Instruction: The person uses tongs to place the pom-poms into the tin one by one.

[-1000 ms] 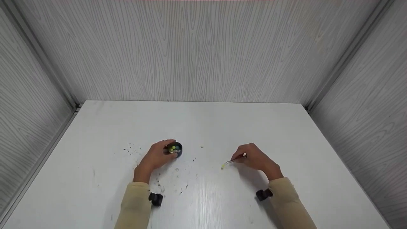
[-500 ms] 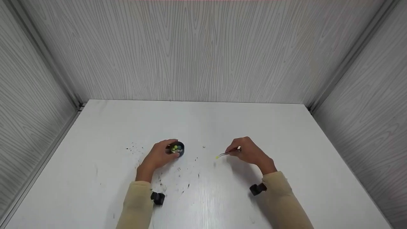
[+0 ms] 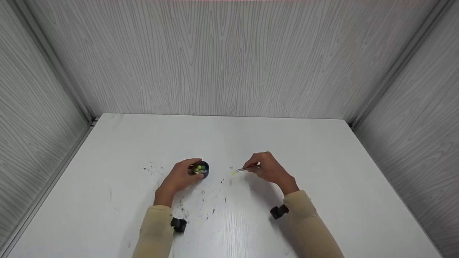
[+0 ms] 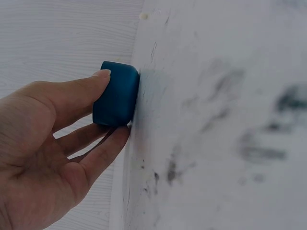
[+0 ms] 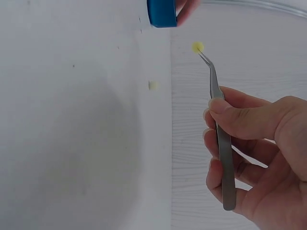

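My left hand (image 3: 179, 176) holds a small round blue cup (image 4: 117, 96) on the table, thumb on one side and fingers on the other. Inside the cup lie several small beads (image 3: 199, 167), yellow-green, blue and pale. In my right hand (image 3: 267, 167) a pair of bent-tip metal tweezers (image 5: 223, 143) is pinched between thumb and fingers. The tweezers' tips hold a small yellow bead (image 5: 197, 47) above the table, to the right of the cup and apart from it. A pale bead (image 5: 153, 85) lies on the table between the two hands.
The white table (image 3: 322, 154) carries dark smudges and specks (image 3: 183, 208) around the left forearm. Grey wood-grain panels (image 3: 222, 57) stand at the back and both sides. A black wrist camera (image 3: 279, 212) is strapped at each sleeve.
My right hand has lifted the yellow bead off the table in the tweezers and moved left toward the cup. The left hand stays around the cup, nearly still.
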`<state>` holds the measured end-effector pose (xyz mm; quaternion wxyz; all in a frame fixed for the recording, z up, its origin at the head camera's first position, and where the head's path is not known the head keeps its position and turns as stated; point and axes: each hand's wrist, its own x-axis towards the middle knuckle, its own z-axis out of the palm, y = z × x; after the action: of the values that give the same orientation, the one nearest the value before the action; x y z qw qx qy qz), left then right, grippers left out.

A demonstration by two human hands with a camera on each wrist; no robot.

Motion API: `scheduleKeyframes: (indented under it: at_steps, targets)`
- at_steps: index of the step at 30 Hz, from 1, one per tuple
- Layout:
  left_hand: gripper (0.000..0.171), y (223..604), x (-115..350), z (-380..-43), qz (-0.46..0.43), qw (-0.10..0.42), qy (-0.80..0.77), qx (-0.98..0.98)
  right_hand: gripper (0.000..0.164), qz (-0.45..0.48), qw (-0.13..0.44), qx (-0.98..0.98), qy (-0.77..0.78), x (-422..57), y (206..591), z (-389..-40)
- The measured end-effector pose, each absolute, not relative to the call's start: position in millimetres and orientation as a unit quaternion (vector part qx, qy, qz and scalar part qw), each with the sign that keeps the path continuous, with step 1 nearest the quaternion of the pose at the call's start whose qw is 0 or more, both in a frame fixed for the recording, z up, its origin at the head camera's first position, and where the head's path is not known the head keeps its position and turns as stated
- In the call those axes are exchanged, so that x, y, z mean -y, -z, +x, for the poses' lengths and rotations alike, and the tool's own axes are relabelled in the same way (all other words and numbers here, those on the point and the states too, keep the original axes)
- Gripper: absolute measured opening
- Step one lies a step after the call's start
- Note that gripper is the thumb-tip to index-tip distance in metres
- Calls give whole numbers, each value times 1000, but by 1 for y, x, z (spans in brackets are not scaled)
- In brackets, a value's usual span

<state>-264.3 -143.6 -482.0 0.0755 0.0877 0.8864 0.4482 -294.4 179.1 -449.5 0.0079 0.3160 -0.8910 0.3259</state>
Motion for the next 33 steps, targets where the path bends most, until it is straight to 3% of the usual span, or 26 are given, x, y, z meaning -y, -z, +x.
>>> scheduleKeyframes:
  at_steps: [33]
  targets:
    - [58, 485, 142, -267, 91, 68, -441, -890, 20, 310, 24, 893, -324, -96, 460, -301]
